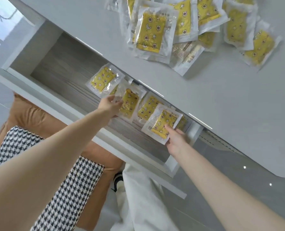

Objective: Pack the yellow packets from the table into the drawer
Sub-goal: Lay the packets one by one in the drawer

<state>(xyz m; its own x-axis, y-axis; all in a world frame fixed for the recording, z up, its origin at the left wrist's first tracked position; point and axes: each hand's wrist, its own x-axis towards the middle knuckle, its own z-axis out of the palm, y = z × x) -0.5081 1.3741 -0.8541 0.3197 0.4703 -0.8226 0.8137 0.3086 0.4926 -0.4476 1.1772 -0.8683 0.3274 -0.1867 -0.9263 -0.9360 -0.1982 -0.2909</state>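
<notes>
Each hand (111,105) (176,139) pinches a packet (129,101) (162,124) over the drawer (63,67); slippery film could slide loose and drop askew.

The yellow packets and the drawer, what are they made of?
The yellow packets look like thin clear plastic film around a yellow printed pouch: the edges are see-through, crinkly and shiny. The drawer bottom looks like grey wood or wood-look laminate, going by its streaky grain, with smooth white sides. The table top looks glossy white, perhaps lacquered, since lights reflect in it.

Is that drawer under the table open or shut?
Open: the drawer is pulled out, its wood-grain floor exposed with yellow packets lying inside.
</notes>
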